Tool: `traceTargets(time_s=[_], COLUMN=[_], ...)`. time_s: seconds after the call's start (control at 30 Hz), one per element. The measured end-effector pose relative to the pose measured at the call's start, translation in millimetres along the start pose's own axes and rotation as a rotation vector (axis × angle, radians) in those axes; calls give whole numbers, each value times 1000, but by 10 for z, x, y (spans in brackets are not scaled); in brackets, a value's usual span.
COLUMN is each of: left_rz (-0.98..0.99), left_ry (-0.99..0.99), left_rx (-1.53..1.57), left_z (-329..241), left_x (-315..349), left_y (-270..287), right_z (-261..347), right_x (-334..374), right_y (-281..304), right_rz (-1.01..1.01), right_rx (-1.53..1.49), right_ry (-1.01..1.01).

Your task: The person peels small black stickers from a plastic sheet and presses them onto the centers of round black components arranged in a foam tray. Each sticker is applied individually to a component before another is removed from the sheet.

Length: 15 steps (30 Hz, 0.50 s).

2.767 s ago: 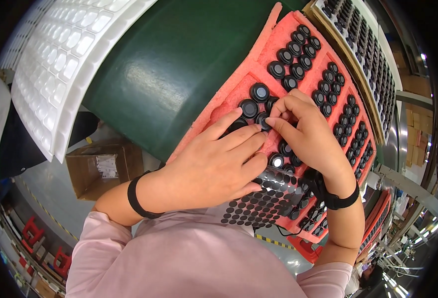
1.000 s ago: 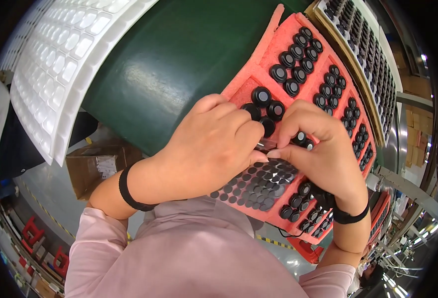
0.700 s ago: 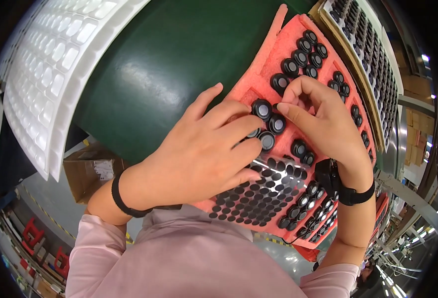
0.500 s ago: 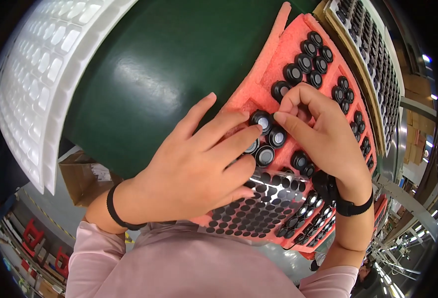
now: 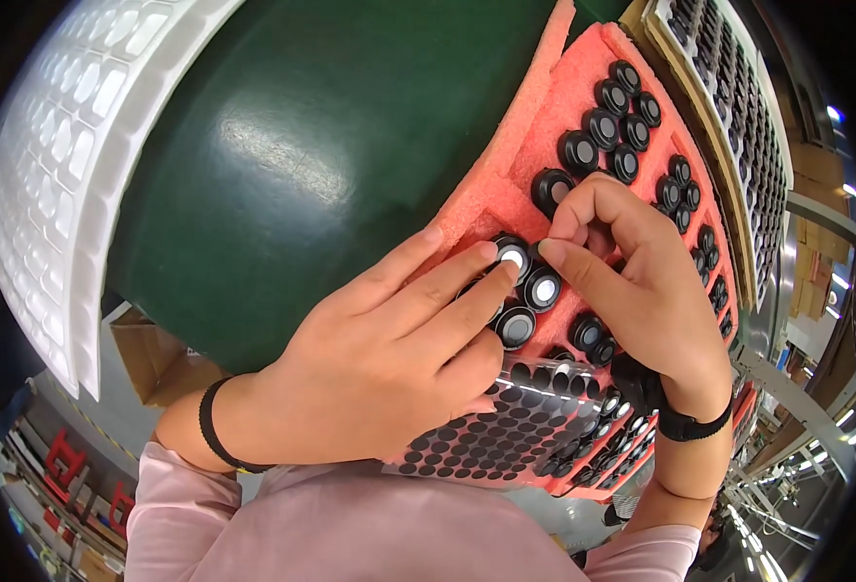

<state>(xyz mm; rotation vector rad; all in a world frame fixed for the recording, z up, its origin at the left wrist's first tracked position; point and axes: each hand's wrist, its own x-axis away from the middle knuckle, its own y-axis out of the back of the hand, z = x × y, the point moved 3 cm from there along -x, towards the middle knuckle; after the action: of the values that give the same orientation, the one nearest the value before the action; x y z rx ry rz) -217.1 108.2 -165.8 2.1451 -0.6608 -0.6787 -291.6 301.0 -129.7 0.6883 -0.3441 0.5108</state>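
Observation:
My left hand (image 5: 389,354) reaches over a coral-pink foam tray (image 5: 536,136), its fingers stretched out. The fingertips rest on a round black part (image 5: 512,255) with a shiny silver centre, seated in a tray pocket. Just to the right of that part, my right hand (image 5: 641,286) is closed in a pinch, thumb against index finger. A small black piece (image 5: 541,248) shows at the thumb tip; its kind is hard to make out. Neighbouring black parts (image 5: 542,289) lie close below the fingers. A clear sheet of black round dots (image 5: 500,427) lies across the tray's near portion.
More black round parts (image 5: 602,128) fill the tray's far pockets. Beyond it stands another tray of dark parts (image 5: 728,107) with a cardboard-like edge. A green work surface (image 5: 350,87) lies left, with white moulded trays (image 5: 69,155) at its side and a cardboard box (image 5: 156,364) below.
The left fingertips have come closer together and onto the silver-centred part. My right hand, still pinching, has shifted slightly down. The view has moved a little.

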Motion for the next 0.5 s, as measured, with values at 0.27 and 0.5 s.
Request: traceTargets(time_s=[0.27,0.5], left_rz=[-3,-17], left_ry=[-8,-4], left_rx=[17,-14], left_z=[-7,-25], left_x=[7,-4], left_y=[-27,-38], right_z=[10,-6], right_x=[2,1], right_y=[-7,-12], right_rz=[10,10], right_rx=[-2,2], right_ry=[6,16])
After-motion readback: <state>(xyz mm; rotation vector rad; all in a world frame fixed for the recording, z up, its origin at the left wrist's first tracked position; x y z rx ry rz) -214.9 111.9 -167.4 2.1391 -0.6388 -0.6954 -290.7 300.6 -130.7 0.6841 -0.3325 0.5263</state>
